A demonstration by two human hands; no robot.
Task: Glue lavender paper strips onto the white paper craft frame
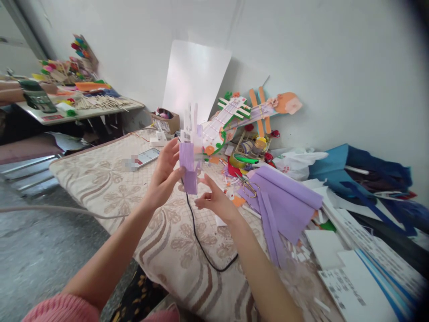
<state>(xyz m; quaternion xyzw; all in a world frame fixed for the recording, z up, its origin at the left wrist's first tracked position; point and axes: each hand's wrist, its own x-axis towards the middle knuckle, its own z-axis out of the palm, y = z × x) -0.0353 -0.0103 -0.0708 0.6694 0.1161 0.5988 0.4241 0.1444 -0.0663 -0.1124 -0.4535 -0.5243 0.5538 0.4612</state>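
Note:
My left hand point(162, 174) is closed around the side of an upright craft piece wrapped in purple crepe paper point(188, 167), thumb against its front. Thin whitish strips point(190, 120) stick up from its top, somewhat blurred. Just right of its lower end is my right hand point(217, 201), fingers apart and partly bent, with nothing visible in it; whether a fingertip touches the piece I cannot tell. A black cable point(201, 252) runs from beneath the piece across the patterned tablecloth point(157, 243).
Scissors point(250, 185) lie on purple paper sheets point(288, 197) at right, by green tape point(243, 161). Decorated paper instruments point(228, 118) lean at the wall. A phone point(147, 156) lies left of the piece. White boards point(348, 277) sit front right; another person's arm point(11, 91) shows far left.

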